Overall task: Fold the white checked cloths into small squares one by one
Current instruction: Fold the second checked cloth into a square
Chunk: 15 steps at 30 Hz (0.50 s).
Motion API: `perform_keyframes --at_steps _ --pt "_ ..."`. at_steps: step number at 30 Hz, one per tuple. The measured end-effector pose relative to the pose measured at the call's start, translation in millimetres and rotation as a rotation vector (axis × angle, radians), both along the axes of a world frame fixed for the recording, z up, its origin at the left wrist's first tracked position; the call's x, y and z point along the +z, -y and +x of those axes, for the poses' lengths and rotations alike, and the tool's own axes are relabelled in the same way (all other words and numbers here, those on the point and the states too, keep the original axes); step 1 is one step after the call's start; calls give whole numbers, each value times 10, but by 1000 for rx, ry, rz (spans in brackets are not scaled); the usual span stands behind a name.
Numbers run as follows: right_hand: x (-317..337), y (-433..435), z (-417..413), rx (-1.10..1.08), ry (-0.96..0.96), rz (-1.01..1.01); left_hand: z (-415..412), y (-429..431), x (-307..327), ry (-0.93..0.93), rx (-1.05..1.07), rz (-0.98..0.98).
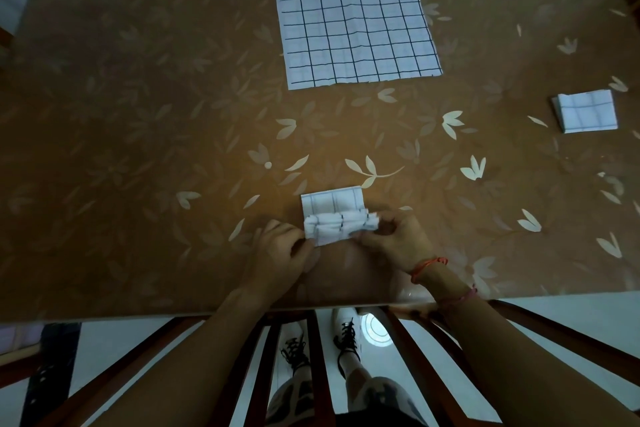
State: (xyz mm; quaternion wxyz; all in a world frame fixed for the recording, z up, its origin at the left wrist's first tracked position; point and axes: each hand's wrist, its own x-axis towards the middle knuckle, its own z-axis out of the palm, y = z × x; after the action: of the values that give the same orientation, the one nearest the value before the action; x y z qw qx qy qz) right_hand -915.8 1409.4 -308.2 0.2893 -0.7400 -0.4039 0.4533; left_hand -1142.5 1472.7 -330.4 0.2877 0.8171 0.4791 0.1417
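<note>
A small, partly folded white checked cloth [333, 205] lies near the table's front edge, its near layers bunched up and lifted. My left hand [282, 255] pinches its near left corner. My right hand [394, 236] pinches the near right corner, fingers curled round the bunched edge. A large white checked cloth [353, 11] lies spread flat at the far middle of the table. A cloth folded into a small square [587, 111] sits at the right.
The brown table [138, 115] has a leaf pattern and a glossy cover. Its front edge runs just below my wrists. A wooden chair back [311, 357] and my shoes show under it. Red bands circle my right wrist.
</note>
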Motion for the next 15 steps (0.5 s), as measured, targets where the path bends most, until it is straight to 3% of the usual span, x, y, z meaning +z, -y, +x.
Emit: perform_keyframes --at_steps 7,15 --pt "45 -268 -56 -56 135 -87 63 -100 -67 -46 72 -86" --pt "-93 -435 -21 8 287 -178 60 -188 -19 25 44 37"
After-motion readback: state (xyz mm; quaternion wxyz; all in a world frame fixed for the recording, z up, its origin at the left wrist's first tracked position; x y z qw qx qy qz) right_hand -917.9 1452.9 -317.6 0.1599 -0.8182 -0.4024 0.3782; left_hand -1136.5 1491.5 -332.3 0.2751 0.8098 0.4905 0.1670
